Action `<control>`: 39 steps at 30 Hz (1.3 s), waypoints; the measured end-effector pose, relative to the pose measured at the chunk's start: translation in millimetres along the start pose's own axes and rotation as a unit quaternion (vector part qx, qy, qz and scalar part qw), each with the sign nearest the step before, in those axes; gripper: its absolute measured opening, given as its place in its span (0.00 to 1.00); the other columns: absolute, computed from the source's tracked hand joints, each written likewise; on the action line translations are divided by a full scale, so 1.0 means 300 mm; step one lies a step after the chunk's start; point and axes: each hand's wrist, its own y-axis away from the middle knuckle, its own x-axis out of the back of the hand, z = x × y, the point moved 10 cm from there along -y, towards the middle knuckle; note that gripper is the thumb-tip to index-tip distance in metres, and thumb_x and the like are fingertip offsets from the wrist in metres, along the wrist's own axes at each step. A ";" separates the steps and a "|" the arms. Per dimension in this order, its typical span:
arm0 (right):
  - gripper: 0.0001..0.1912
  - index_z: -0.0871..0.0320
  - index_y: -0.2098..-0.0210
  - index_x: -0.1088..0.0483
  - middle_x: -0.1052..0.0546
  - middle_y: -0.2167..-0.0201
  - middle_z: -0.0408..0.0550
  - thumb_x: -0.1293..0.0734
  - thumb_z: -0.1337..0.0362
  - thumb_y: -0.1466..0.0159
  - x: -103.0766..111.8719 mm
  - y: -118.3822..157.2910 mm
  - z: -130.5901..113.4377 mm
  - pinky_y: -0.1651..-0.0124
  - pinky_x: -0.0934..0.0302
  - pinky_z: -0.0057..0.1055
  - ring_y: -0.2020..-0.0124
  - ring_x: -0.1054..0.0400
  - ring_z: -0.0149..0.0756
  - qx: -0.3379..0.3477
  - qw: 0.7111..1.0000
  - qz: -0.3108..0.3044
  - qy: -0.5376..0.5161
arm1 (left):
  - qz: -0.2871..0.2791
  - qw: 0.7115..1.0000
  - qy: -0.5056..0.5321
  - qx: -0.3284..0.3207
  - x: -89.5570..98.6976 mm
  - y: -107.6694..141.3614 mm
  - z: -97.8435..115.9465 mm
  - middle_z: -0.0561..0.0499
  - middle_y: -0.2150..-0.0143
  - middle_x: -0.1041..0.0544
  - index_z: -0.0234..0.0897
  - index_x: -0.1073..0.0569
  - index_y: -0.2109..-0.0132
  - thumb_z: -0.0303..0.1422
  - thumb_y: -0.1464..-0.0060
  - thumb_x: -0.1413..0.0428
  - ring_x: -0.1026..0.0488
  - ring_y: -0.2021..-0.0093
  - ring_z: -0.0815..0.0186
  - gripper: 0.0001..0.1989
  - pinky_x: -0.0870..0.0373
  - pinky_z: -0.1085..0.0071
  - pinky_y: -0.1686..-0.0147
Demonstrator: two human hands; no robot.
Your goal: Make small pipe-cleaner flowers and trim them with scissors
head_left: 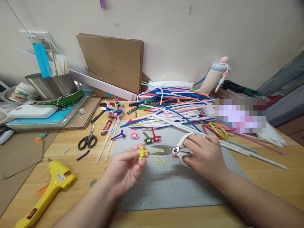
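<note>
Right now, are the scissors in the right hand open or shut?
Open: the scissors in the right hand have their blade tips apart.

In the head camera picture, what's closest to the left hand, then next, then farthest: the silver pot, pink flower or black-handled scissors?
From the left hand:
1. Pink flower: just beyond it, on the grey mat.
2. Black-handled scissors: off to its left, on the wooden table.
3. Silver pot: far back on the left.
</note>
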 end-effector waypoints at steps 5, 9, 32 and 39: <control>0.10 0.56 0.71 0.33 0.25 0.68 0.43 0.34 0.56 0.42 0.014 0.001 0.002 0.61 0.55 0.36 0.67 0.33 0.35 -0.002 1.000 0.017 -0.001 | -0.005 1.000 0.012 -0.012 -0.006 0.006 0.008 0.46 0.70 0.29 0.30 0.36 0.61 0.18 0.47 0.52 0.30 0.79 0.76 0.07 0.31 0.85 0.81; 0.11 0.56 0.71 0.33 0.25 0.68 0.43 0.33 0.55 0.42 0.012 0.001 0.002 0.60 0.56 0.36 0.67 0.33 0.35 -0.003 1.000 0.012 0.003 | -0.004 1.000 0.010 -0.013 -0.006 0.003 0.008 0.46 0.69 0.29 0.30 0.36 0.61 0.18 0.47 0.52 0.30 0.79 0.76 0.07 0.31 0.85 0.81; 0.12 0.57 0.76 0.36 0.30 0.76 0.41 0.35 0.56 0.41 -0.025 0.006 -0.015 0.65 0.58 0.34 0.73 0.38 0.32 0.020 0.999 -0.037 -0.021 | -0.039 0.999 -0.012 -0.012 -0.036 -0.005 0.002 0.47 0.71 0.32 0.28 0.34 0.62 0.19 0.45 0.56 0.42 0.84 0.81 0.08 0.45 0.86 0.87; 0.10 0.57 0.77 0.37 0.31 0.78 0.40 0.37 0.60 0.42 -0.033 0.004 -0.013 0.65 0.58 0.34 0.73 0.39 0.31 0.014 0.998 -0.050 -0.019 | -0.013 1.000 -0.011 -0.017 -0.021 -0.008 0.014 0.48 0.71 0.33 0.28 0.34 0.62 0.20 0.43 0.56 0.42 0.83 0.81 0.07 0.48 0.87 0.87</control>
